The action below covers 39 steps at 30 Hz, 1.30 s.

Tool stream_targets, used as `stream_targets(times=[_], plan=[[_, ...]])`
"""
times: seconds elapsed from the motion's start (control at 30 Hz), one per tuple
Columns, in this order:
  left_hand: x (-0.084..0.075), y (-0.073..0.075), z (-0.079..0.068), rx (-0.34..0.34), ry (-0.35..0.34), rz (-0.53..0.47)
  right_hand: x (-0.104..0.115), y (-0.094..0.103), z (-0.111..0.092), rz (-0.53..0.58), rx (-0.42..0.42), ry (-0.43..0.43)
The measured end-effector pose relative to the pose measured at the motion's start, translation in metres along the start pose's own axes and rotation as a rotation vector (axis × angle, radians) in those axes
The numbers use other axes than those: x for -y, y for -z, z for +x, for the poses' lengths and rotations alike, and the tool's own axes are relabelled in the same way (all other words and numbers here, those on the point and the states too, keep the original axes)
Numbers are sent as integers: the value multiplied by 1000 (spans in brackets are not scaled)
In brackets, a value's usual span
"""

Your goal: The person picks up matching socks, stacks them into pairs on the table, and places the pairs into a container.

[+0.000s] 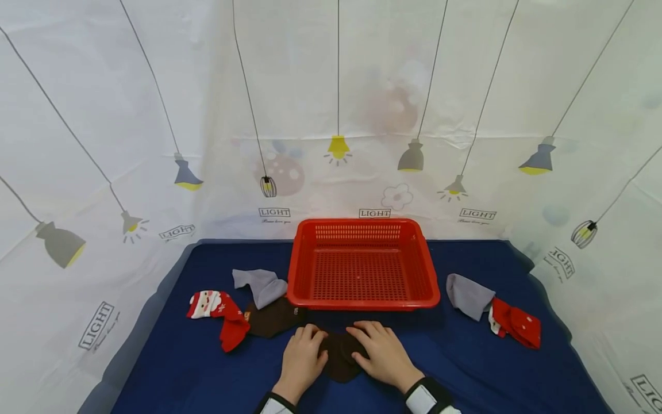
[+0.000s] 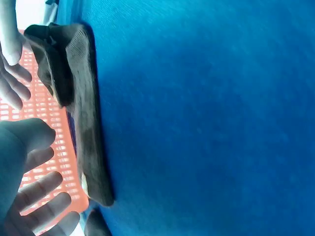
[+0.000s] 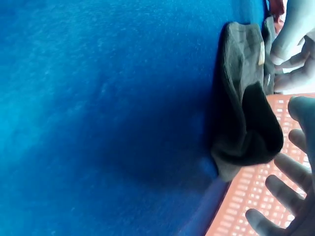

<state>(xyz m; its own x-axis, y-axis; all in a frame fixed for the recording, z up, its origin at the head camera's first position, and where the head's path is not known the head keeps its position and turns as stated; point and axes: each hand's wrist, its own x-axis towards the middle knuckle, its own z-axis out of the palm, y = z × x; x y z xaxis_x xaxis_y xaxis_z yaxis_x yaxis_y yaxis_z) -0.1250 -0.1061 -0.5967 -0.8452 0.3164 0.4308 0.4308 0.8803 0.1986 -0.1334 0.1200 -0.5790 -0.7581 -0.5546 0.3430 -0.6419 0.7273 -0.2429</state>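
A dark brown sock (image 1: 340, 363) lies on the blue cloth between the two hands, its upper part folded over to the right. At its left side is the left hand (image 1: 301, 357), fingers bent a little. The right hand (image 1: 385, 352) hovers over the sock's right edge. In the left wrist view the left hand's fingers (image 2: 42, 191) are spread beside the sock (image 2: 88, 128), with nothing between them. Spread too are the right hand's fingers (image 3: 283, 189) in the right wrist view, next to the sock's raised fold (image 3: 261, 128). Whether any fingertip touches it is hard to tell.
A red plastic basket (image 1: 296, 270) stands behind the hands. Left of it lie a grey sock (image 1: 264, 286), another brown sock (image 1: 276, 318) and a red Santa sock (image 1: 230, 316). A grey sock (image 1: 469, 296) and a folded red sock (image 1: 517, 325) lie on the right.
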Motion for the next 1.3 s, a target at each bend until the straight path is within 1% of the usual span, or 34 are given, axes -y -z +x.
stream_targets(times=[0.23,0.4,0.5,0.6,0.83,1.13,1.3], plan=[[5,-2,-4,71,38,18,7,-6,9,-41,113,15],[4,-3,-7,131,72,13,9,-12,9,-72,157,21],[4,-3,-7,156,84,7,8,-16,9,-94,156,20],[3,-3,-6,165,89,12,7,-21,8,-114,144,26],[4,-4,-7,144,88,24,3,-28,6,-142,101,56],[3,-4,-6,138,93,0,4,-30,5,-154,30,86],[4,-5,-6,148,103,0,4,-29,4,-152,39,71]])
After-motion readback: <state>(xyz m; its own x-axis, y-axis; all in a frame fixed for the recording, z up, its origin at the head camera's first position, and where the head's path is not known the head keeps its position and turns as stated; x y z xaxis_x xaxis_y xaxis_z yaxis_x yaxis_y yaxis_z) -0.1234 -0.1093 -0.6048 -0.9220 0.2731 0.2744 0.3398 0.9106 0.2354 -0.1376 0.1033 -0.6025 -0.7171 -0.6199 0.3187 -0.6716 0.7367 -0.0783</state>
